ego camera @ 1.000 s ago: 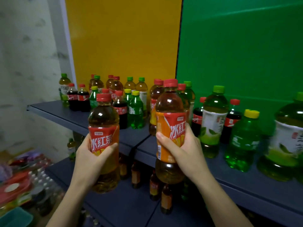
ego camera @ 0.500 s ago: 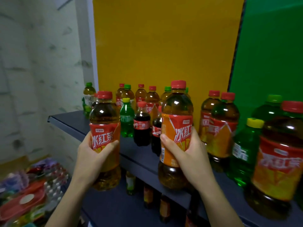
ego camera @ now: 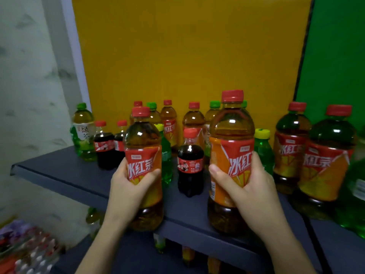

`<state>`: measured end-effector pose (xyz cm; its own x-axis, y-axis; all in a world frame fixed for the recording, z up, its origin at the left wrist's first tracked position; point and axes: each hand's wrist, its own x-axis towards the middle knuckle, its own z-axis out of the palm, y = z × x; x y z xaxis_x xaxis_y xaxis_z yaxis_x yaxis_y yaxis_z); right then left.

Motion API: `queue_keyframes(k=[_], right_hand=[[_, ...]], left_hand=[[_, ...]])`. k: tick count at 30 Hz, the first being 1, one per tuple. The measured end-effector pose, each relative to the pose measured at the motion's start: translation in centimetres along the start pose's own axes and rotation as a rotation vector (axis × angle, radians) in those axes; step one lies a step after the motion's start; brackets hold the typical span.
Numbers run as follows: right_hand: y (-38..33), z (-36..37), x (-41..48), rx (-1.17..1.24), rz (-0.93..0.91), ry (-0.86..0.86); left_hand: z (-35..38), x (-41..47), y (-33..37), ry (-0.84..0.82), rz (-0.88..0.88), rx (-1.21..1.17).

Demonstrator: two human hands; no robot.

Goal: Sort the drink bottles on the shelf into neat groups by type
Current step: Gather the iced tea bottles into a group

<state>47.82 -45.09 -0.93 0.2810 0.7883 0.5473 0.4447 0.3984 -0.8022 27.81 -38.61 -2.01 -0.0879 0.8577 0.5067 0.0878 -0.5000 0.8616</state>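
Observation:
My left hand (ego camera: 129, 191) grips a red-capped iced tea bottle (ego camera: 143, 143) with a red-orange label, held in front of the shelf edge. My right hand (ego camera: 249, 191) grips a second, larger-looking iced tea bottle (ego camera: 231, 133) over the dark blue shelf (ego camera: 65, 171). Between them a small cola bottle (ego camera: 190, 161) stands on the shelf. Two more iced tea bottles (ego camera: 291, 143) (ego camera: 327, 159) stand at the right. Behind are several mixed tea, cola (ego camera: 103, 147) and green soda bottles (ego camera: 263, 149), and a green tea bottle (ego camera: 84, 133) at the far left.
A yellow panel (ego camera: 187, 56) and a green panel (ego camera: 335, 56) back the shelf. A lower shelf (ego camera: 138, 254) holds several bottles. Packaged goods (ego camera: 23, 248) lie at the bottom left beside a pale wall (ego camera: 29, 86).
The view has swung left and moved closer to the shelf. Both held bottles now sit nearer the yellow-backed section, with the small cola bottle showing between them.

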Motion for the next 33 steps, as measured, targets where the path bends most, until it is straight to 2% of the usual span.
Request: queue_keyframes(k=[7, 16, 22, 28, 31, 33], right_hand=[[-1.2, 0.5, -1.3, -0.095, 0.012, 0.267], [0.1, -1.7, -2.2, -0.32, 0.097, 0.501], [2.5, -2.0, -1.6, -0.371, 0.199, 0.559], [3.4, -2.4, -1.2, -0.395, 0.22, 0.553], [3.5, -2.1, -1.8, -0.523, 0.164, 0.606], [2.7, -1.7, -2.5, -0.601, 0.023, 0.715]], left_hand=[[1.2, 4.0, -2.2, -0.21, 0.058, -0.063], [3.1, 4.9, -4.2, -0.271, 0.124, -0.069], [3.3, 5.2, -4.8, -0.232, 0.177, 0.011], [3.4, 5.0, -5.5, -0.075, 0.357, 0.226], [3.4, 5.0, -5.6, 0.045, 0.395, 0.333], [3.2, 4.6, -5.2, 0.158, 0.522, 0.357]])
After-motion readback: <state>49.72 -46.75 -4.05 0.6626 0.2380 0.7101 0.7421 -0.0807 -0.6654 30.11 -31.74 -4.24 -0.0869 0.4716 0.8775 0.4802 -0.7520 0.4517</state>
